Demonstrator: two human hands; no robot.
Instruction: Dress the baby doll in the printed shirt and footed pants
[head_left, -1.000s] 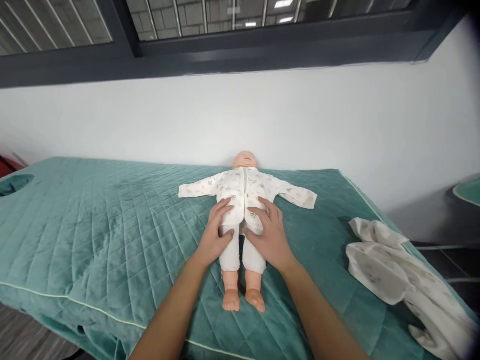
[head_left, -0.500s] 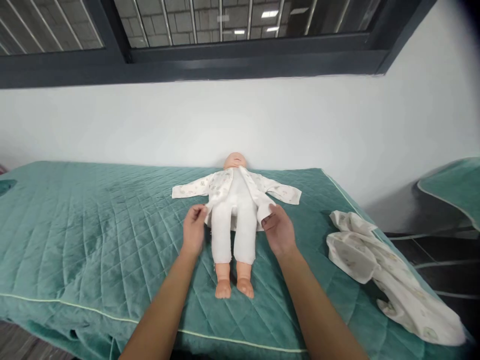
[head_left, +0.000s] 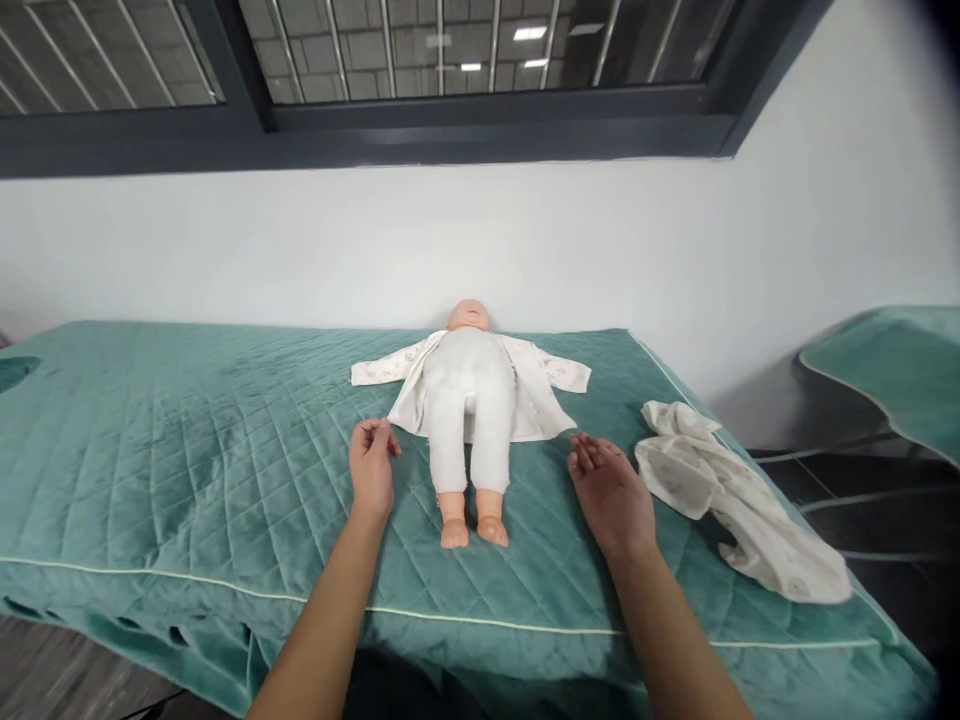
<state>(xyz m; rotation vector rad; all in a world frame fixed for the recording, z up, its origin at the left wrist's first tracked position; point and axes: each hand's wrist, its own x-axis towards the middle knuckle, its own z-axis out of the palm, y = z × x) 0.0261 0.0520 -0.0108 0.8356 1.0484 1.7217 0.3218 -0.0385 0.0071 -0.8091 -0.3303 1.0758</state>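
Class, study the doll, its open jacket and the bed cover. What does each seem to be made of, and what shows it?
Doll: probably moulded plastic or vinyl, smooth, peach head and feet; white body looks cloth-covered.
Jacket: thin, soft printed cloth, likely cotton; it lies limp and flat.
Bed cover: quilted teal fabric, velvety perhaps; stitched diamonds, soft sheen.

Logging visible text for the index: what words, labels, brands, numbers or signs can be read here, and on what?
None: there is no readable text in this view.
The open jacket on the doll and the loose garment beside it carry small printed motifs, too small to tell whether any are letters.
The quilted cover, wall and window show no writing.
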